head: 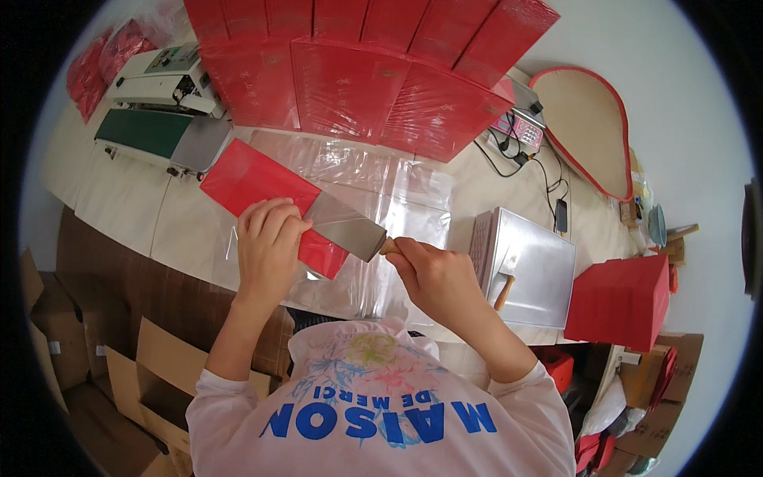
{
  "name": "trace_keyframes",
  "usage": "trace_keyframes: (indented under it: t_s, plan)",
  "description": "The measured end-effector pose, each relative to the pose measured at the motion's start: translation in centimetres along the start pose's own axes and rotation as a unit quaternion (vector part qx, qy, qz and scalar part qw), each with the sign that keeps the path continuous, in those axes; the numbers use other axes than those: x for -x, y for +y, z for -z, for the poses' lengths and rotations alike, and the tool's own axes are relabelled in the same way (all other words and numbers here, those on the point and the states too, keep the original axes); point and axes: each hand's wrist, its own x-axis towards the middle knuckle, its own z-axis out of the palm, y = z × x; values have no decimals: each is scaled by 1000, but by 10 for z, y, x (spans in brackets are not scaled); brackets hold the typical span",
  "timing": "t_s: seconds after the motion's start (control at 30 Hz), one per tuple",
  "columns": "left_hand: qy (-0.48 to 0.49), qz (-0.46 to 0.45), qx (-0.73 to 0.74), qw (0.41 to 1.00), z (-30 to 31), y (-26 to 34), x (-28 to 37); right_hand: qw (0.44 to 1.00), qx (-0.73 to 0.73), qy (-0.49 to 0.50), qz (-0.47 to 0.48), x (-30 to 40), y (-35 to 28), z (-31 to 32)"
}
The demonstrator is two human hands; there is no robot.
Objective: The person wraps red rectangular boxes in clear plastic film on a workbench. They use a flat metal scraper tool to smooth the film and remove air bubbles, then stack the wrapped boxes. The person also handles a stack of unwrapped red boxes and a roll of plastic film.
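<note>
My left hand (pixel 271 244) presses on a flat red packet (pixel 262 173), its fingers curled over the surface near the middle. A wide grey metal blade (pixel 346 226) lies across the packet's right part. Between the fingers and thumb of my right hand (pixel 438 277) is the short wooden handle (pixel 390 245) of that blade. The blade's far end meets the red surface beside my left fingertips; whether it goes under a film there I cannot tell. Underneath are clear plastic sheets or bags (pixel 411 203) spread on the pale table.
Stacked red boxes (pixel 351 89) in clear wrap line the back. A sealing machine with a green belt (pixel 143 131) stands at left. At right are a metal-topped box (pixel 536 262) bearing a wooden-handled scraper (pixel 505 292), cables (pixel 545 173) and red boxes (pixel 620 301). Open cartons (pixel 167 369) stand below left.
</note>
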Motion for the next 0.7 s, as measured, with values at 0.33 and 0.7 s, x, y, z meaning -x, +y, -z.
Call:
trace_keyframes:
  t_s: [0.33, 0.7]
  plan:
    - [21, 26, 11, 999, 3, 2, 8, 996, -72, -14, -42, 34, 8, 33]
    - [0, 20, 0, 1000, 9, 2, 9, 994, -53, 41, -88, 25, 16, 14]
